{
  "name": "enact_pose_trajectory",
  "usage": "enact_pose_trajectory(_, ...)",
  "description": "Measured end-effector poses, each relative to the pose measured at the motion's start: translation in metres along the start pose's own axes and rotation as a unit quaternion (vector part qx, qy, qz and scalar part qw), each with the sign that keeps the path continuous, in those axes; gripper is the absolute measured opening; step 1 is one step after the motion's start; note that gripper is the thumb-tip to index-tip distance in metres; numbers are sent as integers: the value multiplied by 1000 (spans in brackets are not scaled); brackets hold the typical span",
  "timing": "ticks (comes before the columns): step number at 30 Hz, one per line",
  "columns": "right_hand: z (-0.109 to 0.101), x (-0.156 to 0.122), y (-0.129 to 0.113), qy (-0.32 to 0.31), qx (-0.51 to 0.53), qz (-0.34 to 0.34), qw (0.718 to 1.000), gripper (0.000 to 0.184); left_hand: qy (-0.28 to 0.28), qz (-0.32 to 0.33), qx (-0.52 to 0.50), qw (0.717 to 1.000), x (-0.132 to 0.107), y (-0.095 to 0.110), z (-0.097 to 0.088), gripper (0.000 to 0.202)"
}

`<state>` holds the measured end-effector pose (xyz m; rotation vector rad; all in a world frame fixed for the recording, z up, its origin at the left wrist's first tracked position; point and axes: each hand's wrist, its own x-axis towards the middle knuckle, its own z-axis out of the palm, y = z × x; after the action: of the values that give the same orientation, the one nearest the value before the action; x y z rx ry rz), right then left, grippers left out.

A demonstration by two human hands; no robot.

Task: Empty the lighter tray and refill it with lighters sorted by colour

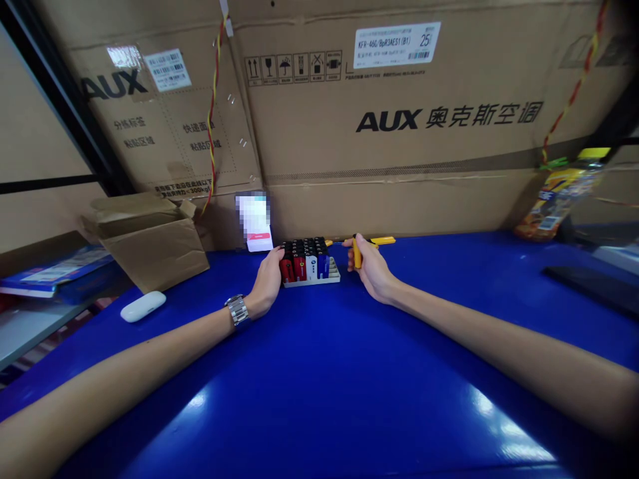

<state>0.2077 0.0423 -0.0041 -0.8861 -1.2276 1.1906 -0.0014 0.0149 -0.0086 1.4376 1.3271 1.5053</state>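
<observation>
Several lighters (305,263) with black tops and red, white and blue bodies stand upright in rows in a white tray (312,283) near the back of the table. My left hand (270,274) is closed against the left side of the tray and its lighters; some fingers are hidden behind them. To the right of the tray, my right hand (372,268) grips a yellow lighter (357,254), held upright and apart from the tray. Empty slots (333,269) show at the tray's right end. Behind my right hand lies a yellow-and-black tool (382,240), partly hidden.
A lit phone (254,221) leans against large cardboard boxes (399,193) along the back. An open carton (154,249) and a white earphone case (143,307) are at left. A yellow-capped bottle (556,199) and a dark flat object (592,289) lie at right on the blue table (319,386).
</observation>
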Motion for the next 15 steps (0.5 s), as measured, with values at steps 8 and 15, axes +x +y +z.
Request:
enact_pose_trajectory(8,-4,1,6,3,-115,-129,985,40,-54,24,-11,998,-2,6,1,36)
enact_pose_trajectory(15,-7,5,8,-10,-111,-107,988,32,-69,21,-5,997,-7,14,3,39)
